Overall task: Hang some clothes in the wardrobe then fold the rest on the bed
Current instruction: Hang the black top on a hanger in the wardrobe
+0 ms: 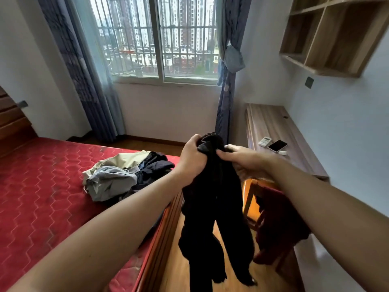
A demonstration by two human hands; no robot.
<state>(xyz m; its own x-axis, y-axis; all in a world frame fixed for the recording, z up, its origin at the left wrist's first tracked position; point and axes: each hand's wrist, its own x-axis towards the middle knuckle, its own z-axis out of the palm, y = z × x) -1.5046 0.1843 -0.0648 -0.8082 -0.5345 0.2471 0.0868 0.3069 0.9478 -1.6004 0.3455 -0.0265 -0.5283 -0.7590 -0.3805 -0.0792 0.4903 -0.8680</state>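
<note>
Right now I am holding the black garment (214, 207) up over the strip of wooden floor (179, 270) between the bed (42, 186) and the table (271, 123). Both hands are closed on its top: my left hand (192, 157) is bunching the cloth in a fist, and my right hand (242, 161) is pinching it just beside. I am gripping it high, I judge, so that its two long parts are hanging free and I can sort out its shape before hanging or folding it. The pile of clothes (124, 173) is lying heaped near the bed's right edge, on the red quilted mattress. A phone (277, 146) and a remote (264, 141) are lying mid-table. A dark red garment (277, 224) is draping below the table's near end. A barred window (155, 39) and a wall shelf (328, 39) are framing the room.
</note>
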